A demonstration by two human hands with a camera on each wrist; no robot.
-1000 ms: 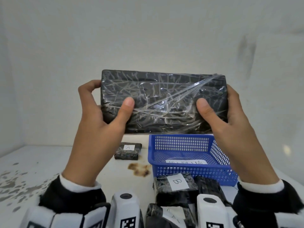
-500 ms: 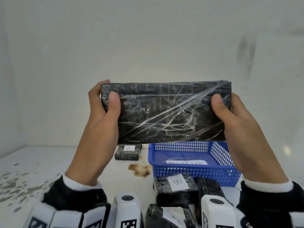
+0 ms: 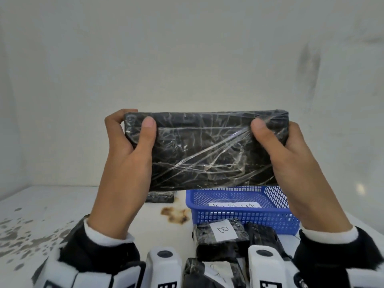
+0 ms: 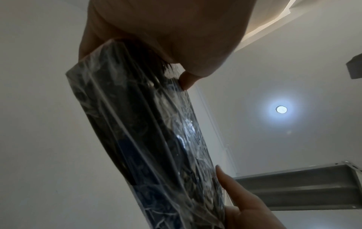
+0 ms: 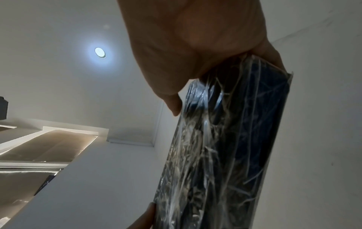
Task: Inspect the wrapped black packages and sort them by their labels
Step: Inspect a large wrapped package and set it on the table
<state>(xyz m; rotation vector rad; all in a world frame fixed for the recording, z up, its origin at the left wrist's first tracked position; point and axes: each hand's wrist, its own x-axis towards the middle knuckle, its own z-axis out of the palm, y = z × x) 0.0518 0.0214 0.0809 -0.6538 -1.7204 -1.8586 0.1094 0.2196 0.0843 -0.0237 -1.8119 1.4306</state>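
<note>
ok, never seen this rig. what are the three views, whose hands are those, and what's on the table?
No robot here: a person works bare-handed, wearing three cameras. The big picture comes from a head camera looking forward and down. The two dim ones come from wrist cameras looking along each hand, so they mostly show palm, ceiling and lamp.

The left hand and right hand each grip one end of a long black package wrapped in clear film, raised above the table. No label shows on the side facing the head camera.

On the table lie a blue basket with a paper slip inside, a package labelled B, more wrapped packages beside it, and a small package further back.
</note>
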